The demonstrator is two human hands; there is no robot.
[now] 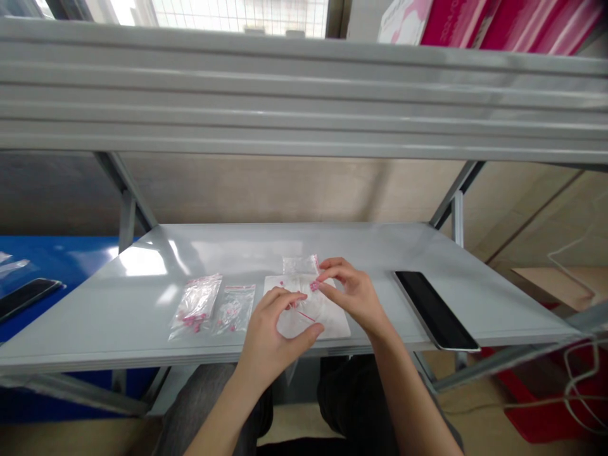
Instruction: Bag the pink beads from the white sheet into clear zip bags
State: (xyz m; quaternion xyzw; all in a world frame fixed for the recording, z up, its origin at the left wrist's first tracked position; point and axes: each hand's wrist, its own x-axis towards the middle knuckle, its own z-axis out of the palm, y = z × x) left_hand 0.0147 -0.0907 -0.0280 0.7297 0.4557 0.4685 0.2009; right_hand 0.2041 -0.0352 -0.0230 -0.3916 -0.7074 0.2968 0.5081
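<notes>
On the white sheet (332, 318) at the table's front, my right hand (354, 294) pinches a small pink beaded piece (314, 285) between thumb and fingers. My left hand (273, 326) hovers over the sheet's left side, thumb and fingers apart. Between its fingers and thumb, a thin pink-red strand (306, 315) lies on the sheet, with small pink bits close to the fingers. A loose pink bead (282, 283) rests near the sheet's upper left. Behind the sheet is a clear zip bag (298, 265), partly under the right fingertips.
Left of the sheet lie a clear bag with pink pieces (194, 310) and another small clear bag (235, 307). A black-screened tablet (434, 310) lies on the right. A grey shelf beam (304, 95) spans overhead. Another dark device (28, 296) sits on a blue surface at far left.
</notes>
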